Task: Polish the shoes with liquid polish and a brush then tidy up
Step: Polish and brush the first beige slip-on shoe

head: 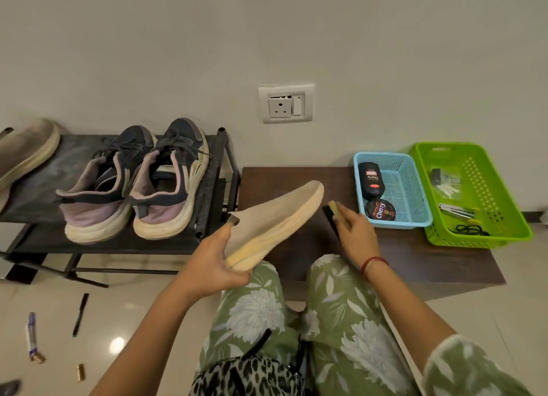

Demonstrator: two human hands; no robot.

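The beige shoe (275, 217) is held at its heel by the curled left grip (216, 262), long axis slanting away to the right above the worktop (415, 256), and its toe is flanked by the brush (331, 213) clasped in the right grip (354, 235) (just beside, apart).

Left hand (221, 262) holds beige shoe (275, 220); right hand (354, 232) apparently grips brush (333, 214).

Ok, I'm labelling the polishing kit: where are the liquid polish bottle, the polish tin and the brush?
liquid polish bottle (371, 184): head view, middle of its black body.
polish tin (380, 210): head view, centre of its printed lid.
brush (328, 214): head view, dark body beside the pale bristles.
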